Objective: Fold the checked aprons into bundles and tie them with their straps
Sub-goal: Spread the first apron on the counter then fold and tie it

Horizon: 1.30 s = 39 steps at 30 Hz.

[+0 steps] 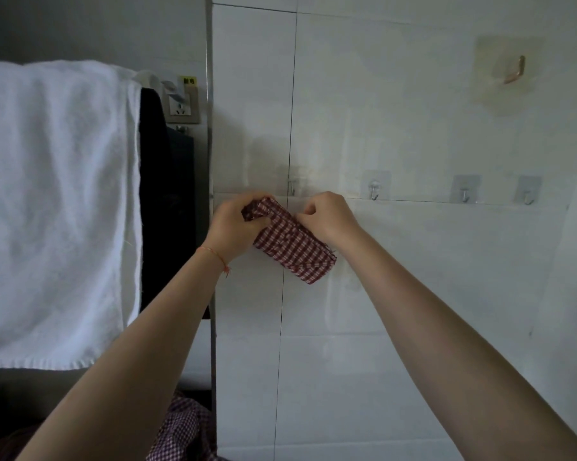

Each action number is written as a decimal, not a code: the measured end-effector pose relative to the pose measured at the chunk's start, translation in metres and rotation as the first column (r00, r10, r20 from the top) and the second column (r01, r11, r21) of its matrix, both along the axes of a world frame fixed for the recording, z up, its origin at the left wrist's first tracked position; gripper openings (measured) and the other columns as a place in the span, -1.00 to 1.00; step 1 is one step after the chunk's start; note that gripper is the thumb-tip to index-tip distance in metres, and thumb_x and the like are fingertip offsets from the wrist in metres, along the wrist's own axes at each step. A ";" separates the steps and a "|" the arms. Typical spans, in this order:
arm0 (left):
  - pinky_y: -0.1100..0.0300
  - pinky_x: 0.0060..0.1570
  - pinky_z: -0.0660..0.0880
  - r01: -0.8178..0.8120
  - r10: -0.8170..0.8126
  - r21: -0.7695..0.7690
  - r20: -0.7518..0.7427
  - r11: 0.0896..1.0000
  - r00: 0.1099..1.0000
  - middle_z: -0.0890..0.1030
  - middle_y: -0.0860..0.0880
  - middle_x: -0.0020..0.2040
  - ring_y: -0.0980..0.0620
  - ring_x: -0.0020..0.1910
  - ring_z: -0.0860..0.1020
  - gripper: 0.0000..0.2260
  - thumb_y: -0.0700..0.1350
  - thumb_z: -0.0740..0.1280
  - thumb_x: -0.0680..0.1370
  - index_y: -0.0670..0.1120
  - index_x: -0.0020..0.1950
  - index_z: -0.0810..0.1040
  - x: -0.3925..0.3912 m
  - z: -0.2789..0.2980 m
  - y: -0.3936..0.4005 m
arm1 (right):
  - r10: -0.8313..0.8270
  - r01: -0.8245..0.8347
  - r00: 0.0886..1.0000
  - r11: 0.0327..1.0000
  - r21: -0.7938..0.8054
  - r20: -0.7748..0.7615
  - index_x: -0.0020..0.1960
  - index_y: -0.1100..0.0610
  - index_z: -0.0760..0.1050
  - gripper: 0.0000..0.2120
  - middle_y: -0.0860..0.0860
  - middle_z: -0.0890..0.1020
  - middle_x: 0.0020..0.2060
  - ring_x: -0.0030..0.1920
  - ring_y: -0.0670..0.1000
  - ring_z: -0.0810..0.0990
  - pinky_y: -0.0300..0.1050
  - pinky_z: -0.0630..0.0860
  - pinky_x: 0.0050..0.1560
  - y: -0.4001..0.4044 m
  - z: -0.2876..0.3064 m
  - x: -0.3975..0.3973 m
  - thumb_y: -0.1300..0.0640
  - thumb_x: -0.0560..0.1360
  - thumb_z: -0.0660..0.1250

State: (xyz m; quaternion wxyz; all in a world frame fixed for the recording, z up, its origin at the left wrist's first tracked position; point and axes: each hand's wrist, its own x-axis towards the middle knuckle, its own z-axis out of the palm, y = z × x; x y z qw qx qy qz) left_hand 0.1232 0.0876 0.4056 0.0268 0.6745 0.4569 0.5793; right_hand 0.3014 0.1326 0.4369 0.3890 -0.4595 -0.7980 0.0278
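A red-and-white checked apron bundle [293, 244], folded into a tight long packet, is held up in front of the white tiled wall. My left hand [233, 227] grips its upper left end, fingers curled round the cloth. My right hand [327, 216] pinches the bundle's upper edge from the right; whether a strap is between its fingers I cannot tell. More checked cloth [180, 430] lies low at the bottom, between my forearms.
A white towel [54, 207] hangs at the left, with a dark garment [160, 194] beside it and a wall socket [180, 108] above. Several metal hooks [375, 189] line the wall, and a larger hook [513, 73] sits upper right.
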 end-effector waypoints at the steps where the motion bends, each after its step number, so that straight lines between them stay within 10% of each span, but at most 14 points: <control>1: 0.31 0.05 0.50 -0.006 0.006 0.009 0.003 1.000 1.000 0.56 0.07 0.11 0.09 0.14 0.52 -0.65 -0.26 0.41 0.53 -0.07 0.30 0.57 -0.002 0.000 0.001 | 0.011 -0.011 1.000 1.000 0.008 0.020 -0.20 0.38 0.59 -0.73 0.24 0.64 -0.24 -0.24 0.17 0.58 -0.16 0.37 -0.29 0.000 0.000 -0.001 0.18 0.55 0.35; 10: 0.18 0.20 0.50 -0.023 0.017 0.074 0.075 0.997 0.997 0.58 -0.02 0.23 0.04 0.22 0.51 -0.64 -0.22 0.41 0.54 -0.08 0.33 0.53 -0.007 0.025 0.016 | 0.074 -0.043 0.974 0.989 0.145 -0.214 -0.04 0.13 0.57 -0.96 -0.07 0.57 -0.15 -0.14 -0.12 0.50 -0.49 0.33 -0.25 0.012 0.014 -0.011 0.20 0.55 0.33; 20: 0.14 0.24 0.50 -0.028 0.018 0.079 0.125 0.996 0.992 0.57 0.00 0.23 0.06 0.21 0.51 -0.66 -0.22 0.39 0.55 -0.08 0.32 0.53 -0.010 0.028 0.026 | 0.145 -0.110 0.922 0.987 0.118 -0.359 -0.01 0.16 0.65 -0.90 -0.01 0.67 -0.08 -0.08 -0.06 0.59 -0.38 0.44 -0.10 0.028 0.020 -0.017 0.18 0.53 0.39; 28: 0.31 0.10 0.46 -0.036 0.027 0.049 0.171 0.998 0.985 0.56 -0.02 0.26 0.07 0.21 0.50 -0.66 -0.20 0.38 0.55 -0.07 0.33 0.52 -0.011 0.023 0.032 | 0.082 -0.073 0.934 0.997 0.040 -0.349 0.02 0.16 0.66 -0.86 -0.04 0.65 -0.08 -0.06 -0.09 0.58 -0.26 0.43 -0.01 0.028 0.022 -0.021 0.17 0.56 0.33; 39: 0.00 0.24 0.53 -0.053 0.053 -0.006 0.217 0.999 0.975 0.56 0.00 0.24 0.01 0.24 0.52 -0.67 -0.18 0.40 0.53 -0.03 0.30 0.53 -0.009 0.015 0.040 | -0.003 0.038 0.967 0.990 0.133 -0.254 0.01 0.14 0.58 -0.89 -0.07 0.57 -0.12 -0.09 -0.06 0.55 -0.40 0.35 -0.23 0.033 0.013 -0.025 0.27 0.56 0.29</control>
